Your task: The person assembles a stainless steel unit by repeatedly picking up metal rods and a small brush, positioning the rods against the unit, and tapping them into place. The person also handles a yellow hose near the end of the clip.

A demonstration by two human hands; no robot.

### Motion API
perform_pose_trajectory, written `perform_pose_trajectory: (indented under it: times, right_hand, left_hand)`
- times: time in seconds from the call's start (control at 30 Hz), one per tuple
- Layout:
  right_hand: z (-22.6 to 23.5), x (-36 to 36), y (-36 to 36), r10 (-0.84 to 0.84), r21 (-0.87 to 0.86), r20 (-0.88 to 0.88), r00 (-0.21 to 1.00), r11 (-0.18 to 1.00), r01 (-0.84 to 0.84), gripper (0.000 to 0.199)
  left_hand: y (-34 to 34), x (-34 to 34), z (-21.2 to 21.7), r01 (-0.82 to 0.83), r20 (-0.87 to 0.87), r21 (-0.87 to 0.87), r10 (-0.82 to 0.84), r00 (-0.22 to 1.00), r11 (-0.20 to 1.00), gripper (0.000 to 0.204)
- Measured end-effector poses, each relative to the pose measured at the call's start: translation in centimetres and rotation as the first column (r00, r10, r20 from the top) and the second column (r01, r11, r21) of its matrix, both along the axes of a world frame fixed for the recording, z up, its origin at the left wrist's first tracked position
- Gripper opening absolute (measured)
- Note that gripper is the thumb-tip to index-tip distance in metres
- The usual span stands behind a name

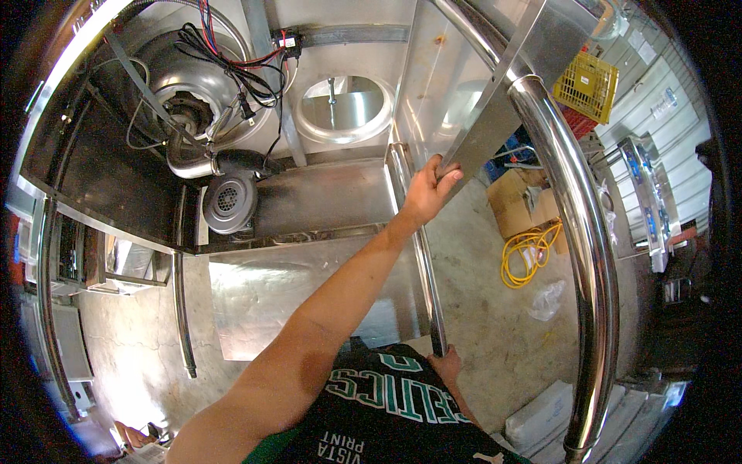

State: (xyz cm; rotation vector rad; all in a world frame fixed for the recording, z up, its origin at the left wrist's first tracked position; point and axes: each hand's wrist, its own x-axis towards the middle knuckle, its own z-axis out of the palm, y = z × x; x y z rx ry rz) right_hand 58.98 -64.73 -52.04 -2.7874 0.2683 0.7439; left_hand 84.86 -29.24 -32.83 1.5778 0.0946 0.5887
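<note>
My left hand (pixel 433 189) reaches across a stainless steel stand, its fingers curled over the edge of a flat steel panel (pixel 488 116). Low in the picture, beside my dark shirt, my right hand (pixel 446 362) is closed round a shiny tubular leg (pixel 425 278); part of that hand is hidden. Within the stand, a round black blower (pixel 230 203) joins a bent metal pipe (pixel 188 158) leading to a large round steel bowl (pixel 166 73). Loose black wires with a plug (pixel 246 107) hang above the blower. To their right is a round steel-rimmed opening (pixel 345 138).
A thick curved steel tube (pixel 576 201) runs down the right side. Beyond it lie a cardboard box (pixel 519 203), a coiled yellow cord (pixel 529 259) and a plastic bag (pixel 547 300) on concrete. A yellow crate (pixel 585 87) is farther back. A metal sheet (pixel 270 294) spans below the blower.
</note>
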Motion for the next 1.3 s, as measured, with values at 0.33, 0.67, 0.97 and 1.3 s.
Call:
perform_pose_trajectory:
  times: [0.33,0.67,0.97,1.3]
  right_hand:
    - [0.1,-0.1,-0.1,0.016,-0.004,0.038,0.999,1.0,-0.015,0.062]
    - [0.6,0.0,0.9,0.009,0.041,0.043,0.999,0.999,-0.01,0.055]
    - [-1.7,0.6,-0.7,0.102,0.156,0.149,0.984,0.98,-0.125,0.056]
    - [-4.1,4.9,-1.5,-0.055,0.607,-0.47,0.881,0.705,0.368,0.029]
  left_hand:
    - [0.5,-0.2,0.5,0.08,-0.13,-0.014,-0.081,0.988,0.997,0.069]
    - [0.5,-0.7,1.3,0.068,-0.142,0.0,-0.067,0.988,0.998,0.084]
    - [0.1,-0.7,1.2,0.04,-0.16,-0.022,-0.043,0.986,0.999,0.081]
    - [0.0,0.3,-0.1,-0.029,-0.074,0.007,0.029,0.997,1.0,0.059]
